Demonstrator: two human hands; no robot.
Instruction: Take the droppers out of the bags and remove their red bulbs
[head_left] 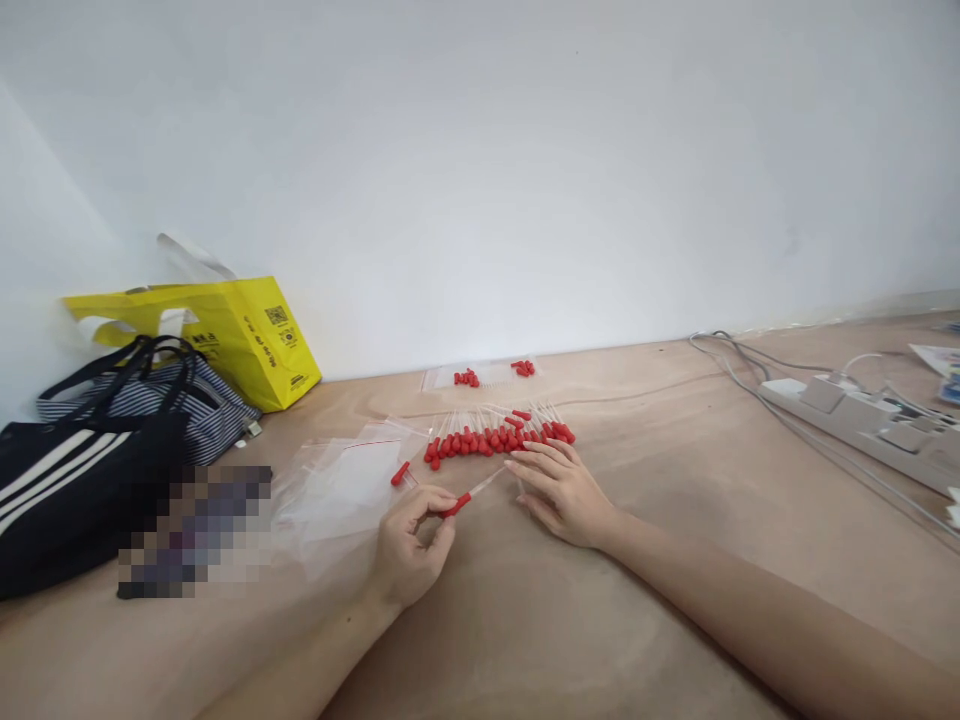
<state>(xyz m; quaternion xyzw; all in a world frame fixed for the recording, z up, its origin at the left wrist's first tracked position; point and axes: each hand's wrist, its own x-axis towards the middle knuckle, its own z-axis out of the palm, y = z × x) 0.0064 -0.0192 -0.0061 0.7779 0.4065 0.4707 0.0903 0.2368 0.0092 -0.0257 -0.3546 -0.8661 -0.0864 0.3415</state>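
Note:
My left hand [416,545] pinches a dropper [460,503] by its red rubber bulb. Its clear glass tube points up and right, the tip close to my right fingertips. My right hand [564,492] lies low over the table, fingers stretched and apart, at the near right end of a row of droppers [487,438]. Several red bulbs in that row face me, and their clear tubes point away. Whether the right fingertips touch a dropper is hard to see. One loose dropper [401,474] rests left of the row, beside flat clear zip bags [337,485].
Near the wall lies a clear bag [491,376] with red-bulbed droppers in it. At the left are a yellow shopping bag [274,345], a striped bag [214,410] and a black bag [90,490]. A power strip [855,415] with plugs and grey cables sits at the right.

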